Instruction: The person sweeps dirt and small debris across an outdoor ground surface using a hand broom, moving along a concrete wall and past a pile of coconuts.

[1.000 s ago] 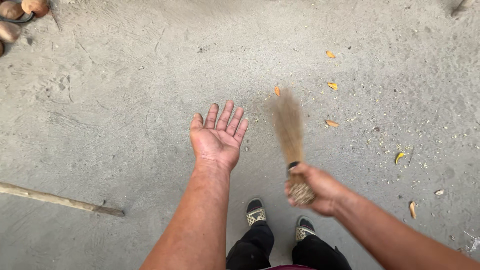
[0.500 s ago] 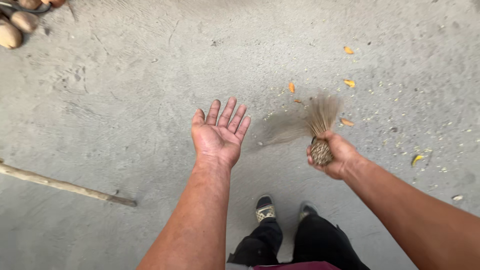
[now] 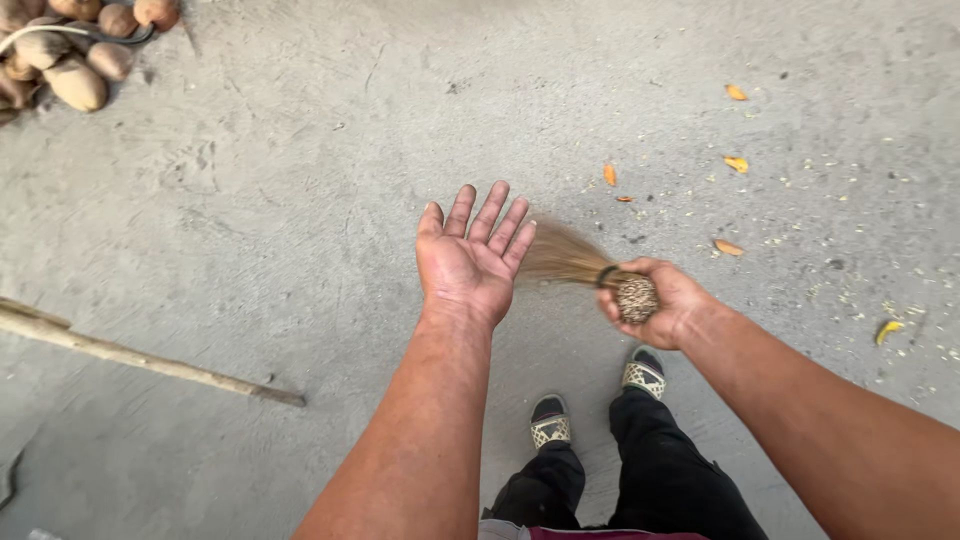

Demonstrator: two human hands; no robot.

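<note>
Straw whisk: one short hand broom (image 3: 590,268) of tan bristles, bound with a dark band, its woven butt end showing at centre right of the frame.
Right hand: the right hand (image 3: 655,303) is clenched around the broom's butt, fingers wrapped under it, bristles pointing left and blurred.
Left hand: the left hand (image 3: 472,255) lies flat and spread, palm up, five fingers apart, holding nothing; the bristle tips reach its outer edge, though blur hides whether they touch.
Arms: two bare forearms run in from the bottom edge, one per hand.
Feet: two patterned slippers (image 3: 598,396) under black trouser legs, at lower centre, on the ground.
Ground: grey concrete floor (image 3: 300,200), scuffed and dusty, fills the frame.
Leaves: about six small orange-yellow leaf scraps (image 3: 736,163) lie scattered at upper right and right, well apart from each other, amid pale crumbs.
Stick: one long pale wooden stick (image 3: 140,358) lies slanting at the left edge, well apart from the hands.
Husks: a heap of roughly seven brown rounded husks (image 3: 75,50) sits in the upper left corner, partly cut off.
</note>
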